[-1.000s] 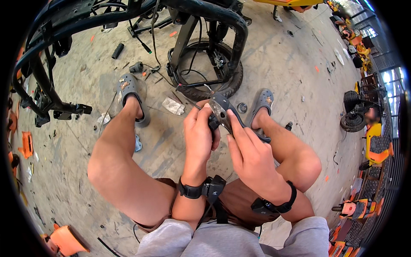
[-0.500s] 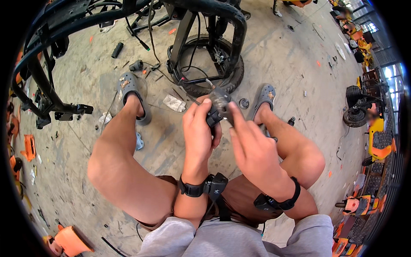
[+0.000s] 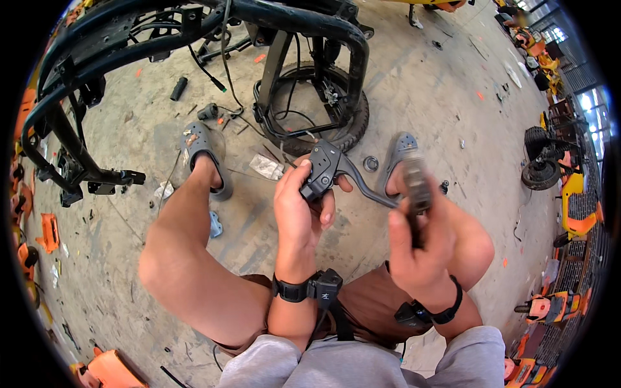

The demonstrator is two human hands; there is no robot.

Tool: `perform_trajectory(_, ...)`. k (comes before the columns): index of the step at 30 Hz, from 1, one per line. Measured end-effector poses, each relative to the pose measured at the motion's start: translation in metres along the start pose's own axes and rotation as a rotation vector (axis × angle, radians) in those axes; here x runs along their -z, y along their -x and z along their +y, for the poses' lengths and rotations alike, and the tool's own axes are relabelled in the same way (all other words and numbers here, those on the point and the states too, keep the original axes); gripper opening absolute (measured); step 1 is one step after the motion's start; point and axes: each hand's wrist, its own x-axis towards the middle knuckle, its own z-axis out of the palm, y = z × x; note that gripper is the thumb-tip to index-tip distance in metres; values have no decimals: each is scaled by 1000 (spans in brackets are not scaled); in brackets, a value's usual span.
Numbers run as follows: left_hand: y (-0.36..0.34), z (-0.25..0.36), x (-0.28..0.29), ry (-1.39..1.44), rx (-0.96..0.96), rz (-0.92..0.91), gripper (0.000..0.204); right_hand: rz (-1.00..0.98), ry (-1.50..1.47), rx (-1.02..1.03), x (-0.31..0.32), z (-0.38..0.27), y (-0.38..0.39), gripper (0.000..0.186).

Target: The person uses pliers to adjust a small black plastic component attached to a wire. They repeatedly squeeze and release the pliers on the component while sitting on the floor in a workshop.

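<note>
My left hand [image 3: 294, 213] is closed round a black brake lever [image 3: 326, 167] at its housing. The curved lever blade reaches out to the right, and a cable leaves the housing toward the frame. To the right, my right hand [image 3: 424, 255] grips a dark grey object [image 3: 416, 187] that motion smears; it looks ribbed or layered, and its kind is unclear. That object is raised near the tip of the lever blade; whether they touch I cannot tell.
A black vehicle frame [image 3: 278, 26] with a wheel [image 3: 356, 123] stands ahead. On the floor lie a black handlebar grip [image 3: 179, 89], a ring [image 3: 370, 163], a clear bag [image 3: 265, 165] and a blue part [image 3: 215, 224]. Yellow and orange vehicles [image 3: 572, 204] line the right side.
My right hand has drawn away from the brake lever, down and to the right, carrying the dark grey object. The lever, still in my left hand, now shows uncovered.
</note>
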Motion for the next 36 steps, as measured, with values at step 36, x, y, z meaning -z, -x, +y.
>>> perform_trajectory(36,5,-29,-15,234,275,-63,32,79,-415,-78,8,12,-9,64)
